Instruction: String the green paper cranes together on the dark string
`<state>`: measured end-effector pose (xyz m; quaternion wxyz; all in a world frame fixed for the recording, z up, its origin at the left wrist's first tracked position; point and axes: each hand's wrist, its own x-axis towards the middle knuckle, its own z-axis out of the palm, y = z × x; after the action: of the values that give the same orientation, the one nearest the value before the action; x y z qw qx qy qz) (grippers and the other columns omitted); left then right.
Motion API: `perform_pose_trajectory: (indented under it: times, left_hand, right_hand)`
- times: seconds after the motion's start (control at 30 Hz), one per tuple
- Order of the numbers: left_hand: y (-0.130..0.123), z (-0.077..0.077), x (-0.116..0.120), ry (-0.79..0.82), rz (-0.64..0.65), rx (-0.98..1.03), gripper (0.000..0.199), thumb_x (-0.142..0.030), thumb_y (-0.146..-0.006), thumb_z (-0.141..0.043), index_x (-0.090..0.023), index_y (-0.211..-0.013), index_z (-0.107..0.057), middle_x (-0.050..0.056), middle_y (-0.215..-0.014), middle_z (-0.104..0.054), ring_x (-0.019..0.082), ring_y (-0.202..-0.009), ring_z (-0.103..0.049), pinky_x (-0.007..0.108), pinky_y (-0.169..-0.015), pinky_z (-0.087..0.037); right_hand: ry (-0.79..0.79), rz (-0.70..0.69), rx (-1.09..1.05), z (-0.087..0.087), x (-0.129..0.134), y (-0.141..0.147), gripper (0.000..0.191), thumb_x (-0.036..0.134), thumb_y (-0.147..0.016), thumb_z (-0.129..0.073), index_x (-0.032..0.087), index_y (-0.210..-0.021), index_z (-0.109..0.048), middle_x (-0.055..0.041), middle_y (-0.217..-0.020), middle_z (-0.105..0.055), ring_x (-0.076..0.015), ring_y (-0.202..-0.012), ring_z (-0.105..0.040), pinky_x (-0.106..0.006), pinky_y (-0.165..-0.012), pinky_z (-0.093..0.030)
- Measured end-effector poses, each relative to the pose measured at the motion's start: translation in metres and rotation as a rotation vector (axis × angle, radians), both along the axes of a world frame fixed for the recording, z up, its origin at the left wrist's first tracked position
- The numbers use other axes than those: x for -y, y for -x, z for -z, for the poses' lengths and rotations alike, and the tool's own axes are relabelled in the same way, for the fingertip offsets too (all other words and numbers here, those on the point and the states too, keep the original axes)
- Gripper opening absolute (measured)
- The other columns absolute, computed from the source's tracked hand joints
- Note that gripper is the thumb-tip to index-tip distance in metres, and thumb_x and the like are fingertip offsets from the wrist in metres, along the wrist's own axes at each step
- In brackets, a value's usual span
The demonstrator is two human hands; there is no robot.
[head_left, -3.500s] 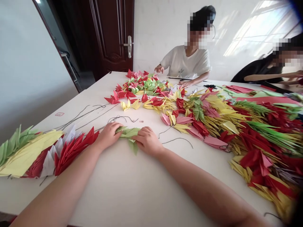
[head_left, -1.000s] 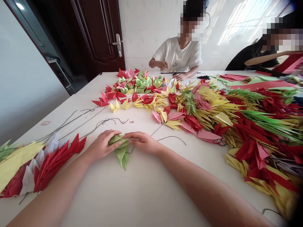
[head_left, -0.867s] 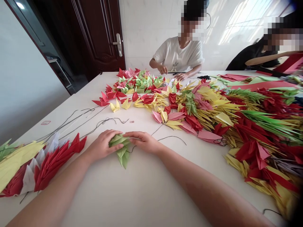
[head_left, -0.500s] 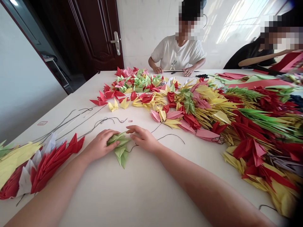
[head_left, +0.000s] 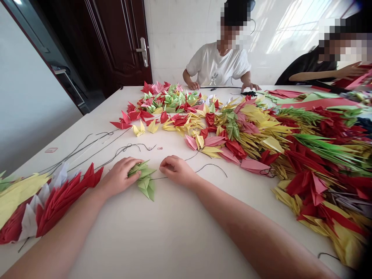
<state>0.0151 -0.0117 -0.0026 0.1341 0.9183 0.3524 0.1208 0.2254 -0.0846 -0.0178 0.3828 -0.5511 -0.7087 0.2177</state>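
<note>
Head view, green papers (head_left: 147, 181): partly hidden, pinched between my left hand's (head_left: 119, 176) thumb and fingers.
Right hand (head_left: 178, 171): curled at the dark cord (head_left: 158, 178); I cannot tell if it grips.
Colored pile (head_left: 260, 126): cut off rightward, apart from both hands.

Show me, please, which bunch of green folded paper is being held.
The small green bunch in the left hand; the others lie on the table, ungripped.

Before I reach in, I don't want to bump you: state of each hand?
Left hand: closed on the green folded paper.
Right hand: fingers curled by the dark string; whether they grip it can't be told.
</note>
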Motion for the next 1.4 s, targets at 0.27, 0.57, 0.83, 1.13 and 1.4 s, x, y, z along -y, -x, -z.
perform_pose_trajectory:
  times: [0.27, 0.57, 0.83, 1.13, 1.4]
  left_hand:
    - [0.000, 0.000, 0.001, -0.025, 0.016, -0.013, 0.035, -0.040, -0.082, -0.037, -0.021, -0.110, -0.049, 0.004, -0.109, -0.054, 0.020, -0.104, -0.046, 0.033, -0.090, -0.037]
    - [-0.001, -0.001, 0.000, -0.009, 0.032, -0.020, 0.037, -0.043, -0.082, -0.038, -0.021, -0.110, -0.048, 0.004, -0.110, -0.054, 0.020, -0.106, -0.045, 0.034, -0.091, -0.036]
    - [-0.001, 0.000, 0.000, 0.011, 0.023, -0.005, 0.040, -0.048, -0.081, -0.039, -0.022, -0.111, -0.048, 0.004, -0.111, -0.053, 0.021, -0.105, -0.045, 0.034, -0.090, -0.037]
    - [-0.001, 0.000, 0.002, -0.018, 0.026, -0.020, 0.042, -0.049, -0.082, -0.037, -0.022, -0.113, -0.046, 0.005, -0.113, -0.052, 0.021, -0.107, -0.044, 0.035, -0.092, -0.036]
    - [-0.001, 0.000, 0.002, 0.000, 0.033, -0.035, 0.042, -0.049, -0.082, -0.037, -0.023, -0.113, -0.046, 0.004, -0.114, -0.051, 0.021, -0.107, -0.043, 0.035, -0.092, -0.035]
  right_hand:
    - [-0.107, -0.248, 0.158, 0.000, 0.000, 0.001, 0.014, 0.027, -0.078, -0.051, 0.017, -0.074, -0.059, -0.0023, -0.072, -0.061, -0.0134, -0.078, -0.051, -0.029, -0.078, -0.038]
    - [-0.100, -0.379, 0.227, -0.002, 0.003, 0.000, 0.016, 0.029, -0.079, -0.051, 0.022, -0.090, -0.061, -0.0010, -0.096, -0.063, -0.0153, -0.097, -0.050, -0.033, -0.092, -0.031]
    - [-0.200, -0.240, 0.219, -0.001, 0.006, 0.002, 0.022, 0.028, -0.075, -0.054, 0.019, -0.095, -0.057, -0.0044, -0.094, -0.062, -0.0165, -0.093, -0.052, -0.032, -0.084, -0.035]
    - [-0.267, -0.292, 0.452, -0.005, 0.016, 0.018, 0.023, 0.041, -0.075, -0.052, 0.018, -0.072, -0.054, -0.0024, -0.071, -0.057, -0.0140, -0.072, -0.047, -0.028, -0.071, -0.034]
    - [-0.324, -0.245, 0.464, -0.007, 0.017, 0.019, 0.024, 0.041, -0.077, -0.046, 0.018, -0.070, -0.050, -0.0024, -0.069, -0.055, -0.0129, -0.066, -0.046, -0.027, -0.066, -0.033]
